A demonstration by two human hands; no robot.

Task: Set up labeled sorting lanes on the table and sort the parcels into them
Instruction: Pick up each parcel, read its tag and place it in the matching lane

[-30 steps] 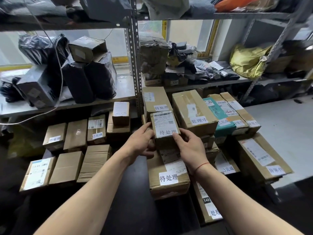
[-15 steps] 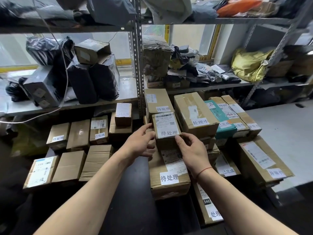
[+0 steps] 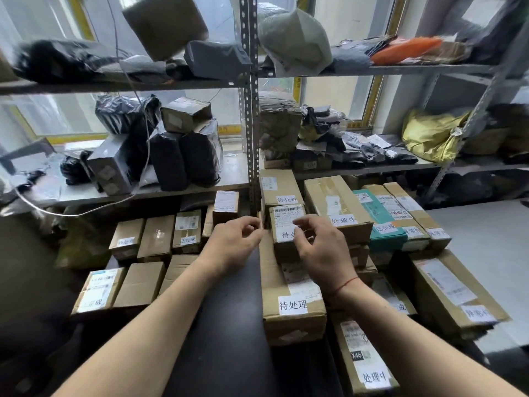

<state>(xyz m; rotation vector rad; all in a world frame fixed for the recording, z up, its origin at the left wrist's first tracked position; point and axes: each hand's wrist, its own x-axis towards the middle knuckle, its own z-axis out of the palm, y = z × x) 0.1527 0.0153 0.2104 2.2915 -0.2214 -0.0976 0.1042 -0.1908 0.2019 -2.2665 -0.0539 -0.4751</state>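
Small parcel [image 3: 286, 233] atop long box [image 3: 292, 308], both hands [image 3: 233, 243] [image 3: 320, 247] loosely curled, empty, shelf post [image 3: 252, 110] behind

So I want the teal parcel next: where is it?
The teal parcel sits right of centre in the head view, between the big brown box and slimmer brown boxes.

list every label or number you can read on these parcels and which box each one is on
"待处理": long box nearest the hands
"待处理": box by the shelf post
"处理中": wide box right of it
"已完成": teal parcel
"已完成": small box in the left row
"X46" and "处理中": near right box
Barcode digits and shipping labels: too small or blurred to read.
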